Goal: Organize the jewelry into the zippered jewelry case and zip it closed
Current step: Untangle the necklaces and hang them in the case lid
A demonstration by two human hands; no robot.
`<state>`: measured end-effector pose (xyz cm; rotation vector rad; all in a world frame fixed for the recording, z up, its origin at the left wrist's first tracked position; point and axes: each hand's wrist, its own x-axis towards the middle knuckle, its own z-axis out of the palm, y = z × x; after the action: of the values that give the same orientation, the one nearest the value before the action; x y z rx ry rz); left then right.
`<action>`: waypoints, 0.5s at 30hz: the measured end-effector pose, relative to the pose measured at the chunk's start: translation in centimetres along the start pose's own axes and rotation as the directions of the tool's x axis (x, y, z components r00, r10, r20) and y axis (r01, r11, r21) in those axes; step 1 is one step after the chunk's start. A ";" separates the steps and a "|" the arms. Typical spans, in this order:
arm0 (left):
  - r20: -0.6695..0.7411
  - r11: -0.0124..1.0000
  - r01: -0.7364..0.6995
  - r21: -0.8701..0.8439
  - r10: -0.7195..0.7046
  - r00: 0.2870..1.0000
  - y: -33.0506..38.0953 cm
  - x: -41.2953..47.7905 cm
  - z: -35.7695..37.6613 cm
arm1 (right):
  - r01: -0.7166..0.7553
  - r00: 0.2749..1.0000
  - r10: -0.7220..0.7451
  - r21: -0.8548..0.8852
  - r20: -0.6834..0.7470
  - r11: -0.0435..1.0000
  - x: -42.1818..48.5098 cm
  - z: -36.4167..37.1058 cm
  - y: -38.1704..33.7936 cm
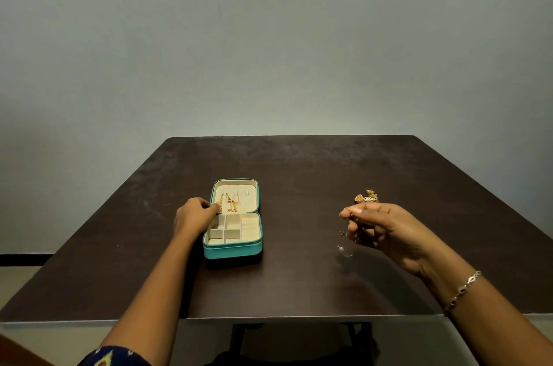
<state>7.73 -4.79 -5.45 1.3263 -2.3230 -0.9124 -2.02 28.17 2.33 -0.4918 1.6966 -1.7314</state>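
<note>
Jewelry case (pixel 233 246) open, unzipped. Left hand (pixel 193 213) pinches gold chains (pixel 229 202) in its lid; right hand (pixel 386 231) holds a thin chain (pixel 344 249); gold pile (pixel 367 196) to its right remains.

I see a broad bare strip of the dark table (pixel 299 216) between the open teal jewelry case (pixel 233 250) and the right hand (pixel 386 228); a hand could cross there. The case's lid lies open behind the tray, so the compartments are reachable from above. The left hand (pixel 193 214) sits at the lid's left edge, and its forearm runs along the tray's left side, blocking that flank. A small gold jewelry pile (pixel 367 197) lies just behind the right hand, and a thin, blurred strand (pixel 341 247) dangles from its fingers over the table.
</note>
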 end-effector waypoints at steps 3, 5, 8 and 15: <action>-0.014 0.999 -0.047 -0.010 0.047 0.999 0.0 -0.3 0.3 | 0.024 1.000 -0.024 -0.022 -0.002 0.999 0.2 0.3 -0.4; -0.059 0.994 -0.107 -0.028 0.105 0.993 0.1 -0.8 0.5 | 0.049 0.999 -0.050 -0.054 -0.010 0.997 0.4 0.5 -0.9; -0.115 0.979 -0.192 -0.073 0.183 0.976 -0.3 -1.6 0.9 | 0.077 0.997 -0.077 -0.074 -0.003 0.994 1.1 1.0 -1.6; -0.154 0.940 -0.272 -0.205 0.244 0.958 -1.0 -2.0 1.2 | 0.154 0.987 -0.140 -0.198 0.081 0.968 3.9 3.5 -4.0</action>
<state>8.77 -2.96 -6.96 0.9335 -2.1578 -0.9420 -3.22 22.71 5.92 -0.7779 1.8384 -1.6304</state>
